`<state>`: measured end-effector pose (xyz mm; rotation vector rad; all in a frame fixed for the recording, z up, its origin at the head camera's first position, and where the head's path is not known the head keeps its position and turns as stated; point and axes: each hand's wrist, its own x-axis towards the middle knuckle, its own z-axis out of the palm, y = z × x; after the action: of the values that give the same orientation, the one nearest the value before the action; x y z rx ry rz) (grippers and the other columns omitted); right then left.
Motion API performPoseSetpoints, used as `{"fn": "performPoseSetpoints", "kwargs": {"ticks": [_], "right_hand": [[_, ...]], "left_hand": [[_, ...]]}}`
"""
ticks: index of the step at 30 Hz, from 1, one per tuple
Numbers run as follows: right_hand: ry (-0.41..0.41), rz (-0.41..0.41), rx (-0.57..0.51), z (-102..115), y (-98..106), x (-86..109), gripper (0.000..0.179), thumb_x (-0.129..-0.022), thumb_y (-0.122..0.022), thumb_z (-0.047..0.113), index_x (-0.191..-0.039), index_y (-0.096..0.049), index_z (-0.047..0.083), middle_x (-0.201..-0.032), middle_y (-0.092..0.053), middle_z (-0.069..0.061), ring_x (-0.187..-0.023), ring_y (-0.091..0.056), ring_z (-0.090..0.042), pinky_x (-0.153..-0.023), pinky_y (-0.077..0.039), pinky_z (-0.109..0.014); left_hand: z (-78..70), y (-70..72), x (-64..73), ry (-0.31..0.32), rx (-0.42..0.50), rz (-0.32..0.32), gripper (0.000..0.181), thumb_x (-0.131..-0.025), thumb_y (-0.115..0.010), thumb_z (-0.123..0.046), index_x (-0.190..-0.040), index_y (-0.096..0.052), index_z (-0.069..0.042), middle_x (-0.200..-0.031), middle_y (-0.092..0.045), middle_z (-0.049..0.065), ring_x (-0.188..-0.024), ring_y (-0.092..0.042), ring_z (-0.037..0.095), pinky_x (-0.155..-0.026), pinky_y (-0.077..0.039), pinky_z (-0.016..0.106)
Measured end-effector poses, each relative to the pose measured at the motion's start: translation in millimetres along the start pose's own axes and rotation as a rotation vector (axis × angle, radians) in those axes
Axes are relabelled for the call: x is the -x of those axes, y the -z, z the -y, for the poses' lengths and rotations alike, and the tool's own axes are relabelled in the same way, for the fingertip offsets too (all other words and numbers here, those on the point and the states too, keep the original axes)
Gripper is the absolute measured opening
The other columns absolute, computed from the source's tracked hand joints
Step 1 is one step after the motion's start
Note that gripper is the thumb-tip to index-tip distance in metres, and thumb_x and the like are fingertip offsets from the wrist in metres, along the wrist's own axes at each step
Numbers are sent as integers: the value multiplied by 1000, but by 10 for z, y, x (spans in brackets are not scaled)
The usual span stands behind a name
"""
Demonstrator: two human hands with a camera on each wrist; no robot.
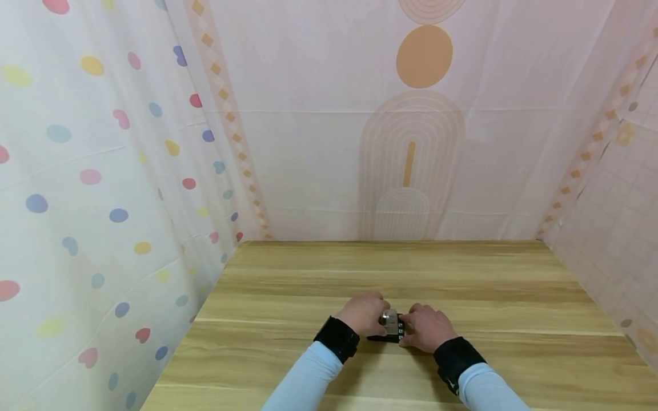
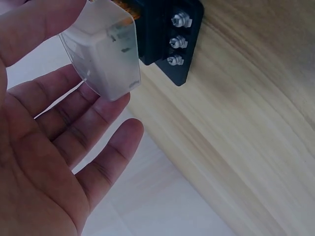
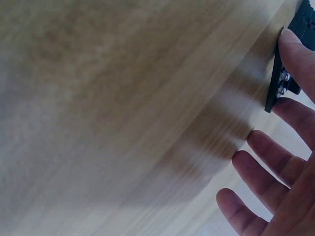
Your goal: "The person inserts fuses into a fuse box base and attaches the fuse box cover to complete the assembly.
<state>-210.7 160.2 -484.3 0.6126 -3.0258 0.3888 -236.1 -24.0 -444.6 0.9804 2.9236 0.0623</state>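
Between the two hands is a small electrical device with a black base (image 1: 392, 338) and a clear plastic cover (image 2: 106, 54). Three metal screw terminals (image 2: 178, 42) line one side of the base, and something orange shows near the cover's upper edge. My left hand (image 1: 362, 314) pinches the cover, thumb on one side and fingertips against the other; its little finger extends free. At the device's right end, my right hand (image 1: 428, 329) holds the base edge between thumb (image 3: 294, 46) and index finger, while the other fingers spread apart over the wood.
The device is low over a wood-grain table (image 1: 288, 285). Behind the table hangs a pale patterned curtain (image 1: 319, 171), with a dotted curtain (image 1: 118, 245) along the left side and a light one (image 1: 617, 228) on the right. Both wrists wear black bands.
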Motion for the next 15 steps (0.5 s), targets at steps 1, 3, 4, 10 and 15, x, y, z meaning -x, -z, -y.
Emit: {"fn": "performPoseSetpoints", "kwargs": {"ticks": [1, 3, 4, 10, 15], "right_hand": [[0, 0, -1, 2, 3, 2, 51, -72, -88, 36, -114, -75, 10, -102, -63, -7, -89, -60, -28, -70, -50, -47], [1, 0, -2, 6, 7, 8, 51, -72, -88, 36, -114, -75, 10, -102, -63, -8, -89, -60, -28, -70, -50, -47], [3, -1, -4, 6, 7, 9, 51, -72, -88, 36, -114, -75, 10, -102, -63, -8, -90, -60, -28, -70, -50, -47], [7, -10, -8, 3, 5, 13, 51, -72, -88, 35, -114, -75, 10, -103, -63, -8, -90, -60, -29, -68, -49, -47], [5, -10, -20, -6, -1, 9, 49, -72, -88, 34, -113, -75, 11, -103, -63, -8, -90, -60, -29, -68, -49, -47]], "left_hand": [[-2, -8, -3, 0, -2, 1, 40, -75, -87, -31, -108, -73, -12, -92, -59, -4, -74, -52, 6, -65, -47, 22], [-7, -24, -7, 0, -3, 1, 39, -75, -88, -30, -106, -73, -13, -91, -58, -5, -73, -52, 6, -65, -47, 21], [-11, -29, -7, 1, -3, 1, 38, -75, -88, -30, -105, -73, -13, -90, -58, -5, -72, -52, 5, -64, -46, 21], [-32, -65, 2, 7, -9, 4, 36, -75, -88, -29, -104, -73, -14, -88, -57, -6, -72, -50, 5, -62, -45, 21], [-40, -113, -5, -15, -32, 6, 35, -76, -87, -30, -103, -73, -14, -88, -57, -6, -70, -50, 5, -62, -45, 21]]}}
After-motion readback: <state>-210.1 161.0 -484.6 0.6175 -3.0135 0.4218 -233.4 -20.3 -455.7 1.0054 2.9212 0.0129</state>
